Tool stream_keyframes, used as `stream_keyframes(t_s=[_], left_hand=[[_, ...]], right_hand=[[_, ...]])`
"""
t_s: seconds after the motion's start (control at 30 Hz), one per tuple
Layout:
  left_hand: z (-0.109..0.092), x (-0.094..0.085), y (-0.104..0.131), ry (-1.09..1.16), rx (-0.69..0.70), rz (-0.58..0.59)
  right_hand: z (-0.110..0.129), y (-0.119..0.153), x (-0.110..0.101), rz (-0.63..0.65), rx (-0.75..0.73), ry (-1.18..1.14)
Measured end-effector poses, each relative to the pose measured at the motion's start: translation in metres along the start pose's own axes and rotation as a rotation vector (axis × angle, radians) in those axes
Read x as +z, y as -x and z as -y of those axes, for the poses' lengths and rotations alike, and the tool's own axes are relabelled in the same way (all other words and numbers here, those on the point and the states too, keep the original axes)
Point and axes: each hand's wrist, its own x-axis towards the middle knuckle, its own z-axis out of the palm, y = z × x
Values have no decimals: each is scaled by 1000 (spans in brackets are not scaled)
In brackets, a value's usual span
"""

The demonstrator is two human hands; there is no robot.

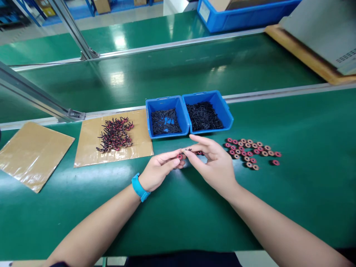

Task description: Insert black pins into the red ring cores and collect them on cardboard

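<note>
Over the bench, in front of the blue bins, my two hands meet. My left hand (161, 167), with a teal band at the wrist, pinches a small red toothed ring (180, 157) that looks like a little motor stator. My right hand (213, 159) has thumb and index finger closed on a short thin black tube (189, 150) beside that ring. Whether the tube touches the ring is too small to tell. More red rings (200, 152) show partly behind the right hand's fingers.
Two blue bins (185, 111) hold many short black tubes. Left of them, a cardboard sheet (89, 148) bears a pile of rings with black tubes (116, 135). Loose red and copper-coloured rings (247, 152) lie to the right. Another cardboard sheet (35, 155) lies far left.
</note>
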Motion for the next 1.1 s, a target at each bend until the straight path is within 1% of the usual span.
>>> stream_keyframes(t_s=[0.17, 0.23, 0.3, 0.4, 0.47, 0.53, 0.63, 0.73, 0.9, 1.1], left_hand=[[1, -1, -1, 29, -1, -9], [2, -1, -1, 40, -7, -20], [2, -2, -1, 60, -13, -39], [3, -3, -1, 81, -22, -63], [3, -3, -2, 78, -15, -68], [3, -3, -2, 71, -2, -77], [3, -3, -2, 63, 4, -86], [3, -3, -2, 59, 4, -80], [3, -3, -2, 60, 3, -73], [3, -3, -3, 57, 2, -85]], right_hand=[[1, -1, -3, 52, -91, 124], [2, -2, -6, 74, -93, 150], [2, -5, -11, 89, -27, 111], [0, -9, -15, 66, 130, -68], [-3, -11, -17, 41, 165, -173], [-6, -11, -17, 24, 146, -196], [-7, -10, -16, 20, 136, -153], [-4, -8, -15, 11, 147, -118], [1, -8, -15, -11, 99, -63], [1, -8, -15, -11, 87, -37]])
